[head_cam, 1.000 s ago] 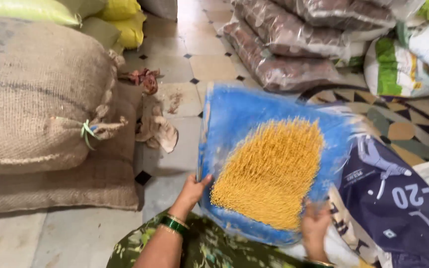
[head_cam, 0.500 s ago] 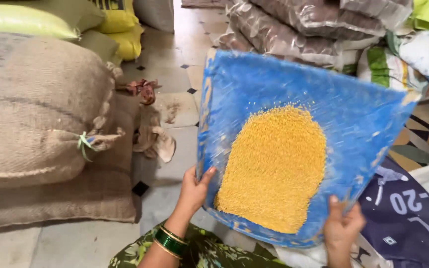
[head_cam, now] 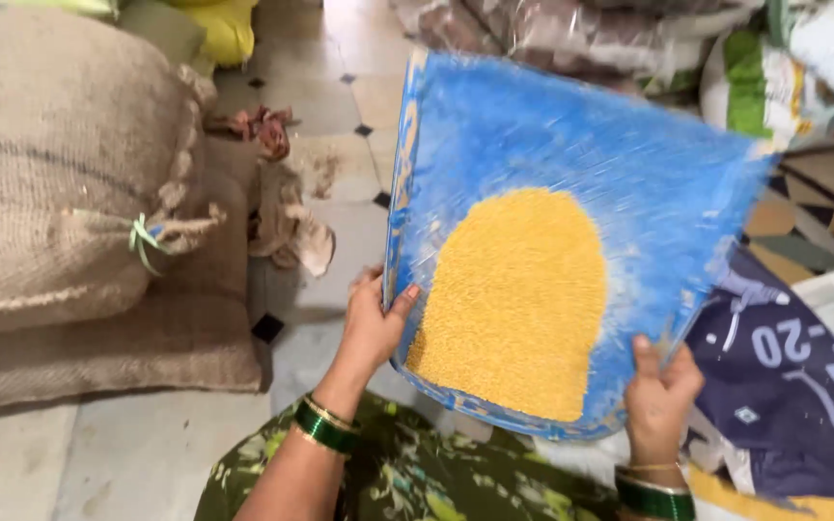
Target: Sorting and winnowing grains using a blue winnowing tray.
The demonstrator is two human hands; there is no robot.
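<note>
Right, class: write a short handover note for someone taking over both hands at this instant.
Left hand: grips the left edge of the blue winnowing tray, thumb inside.
Right hand: grips the tray's near right corner.
Yellow split lentils: heaped in the near half of the tray, which is held above the tiled floor.
Done: the lentils are gathered in one heap.
Left: cannot tell from this view.

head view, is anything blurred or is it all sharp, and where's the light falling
Head view: the blue winnowing tray is motion-smeared, most along its far edge and right corner; the yellow grain blurs into one mass. The left hand, right hand and jute sack look sharper. Light is soft and even, with faint sheen on the floor tiles and no hard shadows.
</note>
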